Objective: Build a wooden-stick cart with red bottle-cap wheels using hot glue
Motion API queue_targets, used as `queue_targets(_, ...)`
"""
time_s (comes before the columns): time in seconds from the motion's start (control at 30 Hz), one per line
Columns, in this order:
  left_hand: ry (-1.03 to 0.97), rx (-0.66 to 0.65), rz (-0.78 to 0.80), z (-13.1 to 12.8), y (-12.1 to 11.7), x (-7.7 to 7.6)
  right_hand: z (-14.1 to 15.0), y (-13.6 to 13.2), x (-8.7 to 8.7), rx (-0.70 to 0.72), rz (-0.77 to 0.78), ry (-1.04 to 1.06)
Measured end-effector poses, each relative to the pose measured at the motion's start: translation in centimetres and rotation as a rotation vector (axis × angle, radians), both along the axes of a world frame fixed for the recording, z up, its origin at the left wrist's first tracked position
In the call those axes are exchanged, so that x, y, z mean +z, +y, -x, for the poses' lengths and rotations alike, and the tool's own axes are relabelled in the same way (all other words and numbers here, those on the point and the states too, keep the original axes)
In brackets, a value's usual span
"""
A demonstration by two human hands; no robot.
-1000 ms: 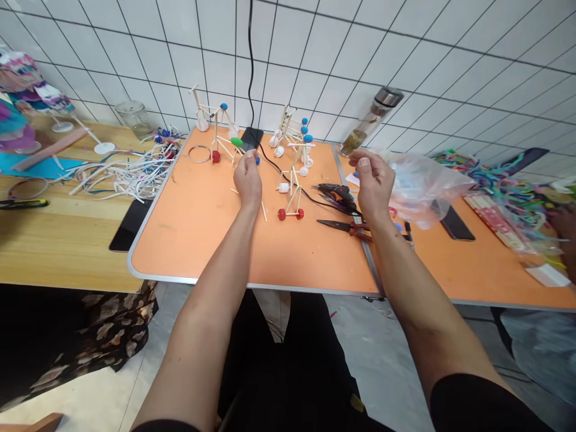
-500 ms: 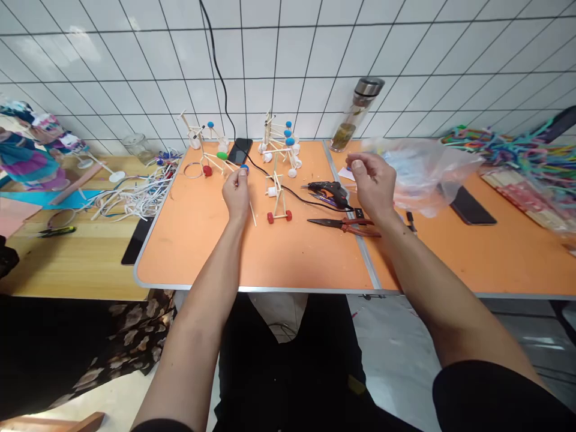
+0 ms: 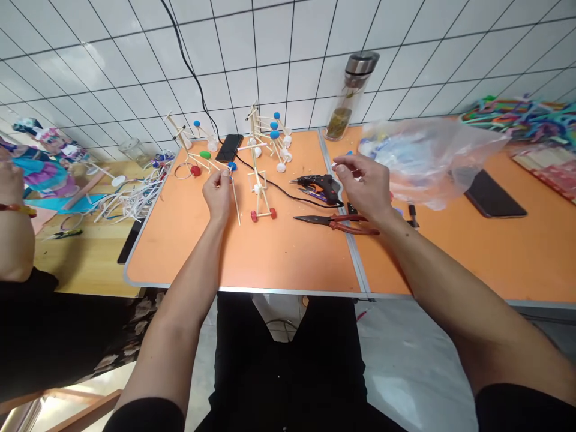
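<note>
My left hand [image 3: 217, 197] is closed in a pinch near a blue ball [image 3: 231, 166] and a thin wooden stick [image 3: 236, 204] that slants down beside it. Right of it stands a small stick frame [image 3: 261, 195] with red and white round pieces. My right hand [image 3: 365, 185] has curled fingers, thumb close to the forefinger, beside a clear plastic bag [image 3: 427, 159]. Something small and pale shows at its fingertips, too small to name. Below that hand lie red-handled long-nose pliers [image 3: 335, 223], and to its left a black glue gun [image 3: 317, 185].
More stick models [image 3: 270, 135] with blue and white balls stand at the back, near a phone [image 3: 230, 147] and a glass bottle [image 3: 346, 102]. A black cord crosses the orange table [image 3: 252, 264]. Another person's arm [image 3: 15, 222] is at the far left, beside white strips [image 3: 135, 186].
The view has shifted, so the models and bottle appear farther left. Another person's arm has come into view at the left. Both my hands keep much the same poses.
</note>
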State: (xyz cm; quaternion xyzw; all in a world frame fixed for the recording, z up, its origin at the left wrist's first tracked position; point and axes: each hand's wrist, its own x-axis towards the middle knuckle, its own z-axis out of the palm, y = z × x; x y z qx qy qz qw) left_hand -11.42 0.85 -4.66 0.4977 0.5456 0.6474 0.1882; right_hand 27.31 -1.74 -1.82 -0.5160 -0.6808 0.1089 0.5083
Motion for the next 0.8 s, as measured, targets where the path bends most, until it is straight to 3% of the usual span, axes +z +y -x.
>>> queue_targets(0.23,0.030,0.080,0.006,1.6,0.9,-1.0,-0.3,-0.3,-1.6,0.023,-0.075,-0.018)
queue_targets(0.4,0.077,0.070,0.015,1.6,0.2,-0.4,-0.2,-1.1,-1.2,0.016,-0.156,-0.114)
queue_targets(0.8,0.132,0.142,0.082,1.7,-0.6,0.4,-0.2,-1.3,-1.2,0.018,-0.100,-0.317)
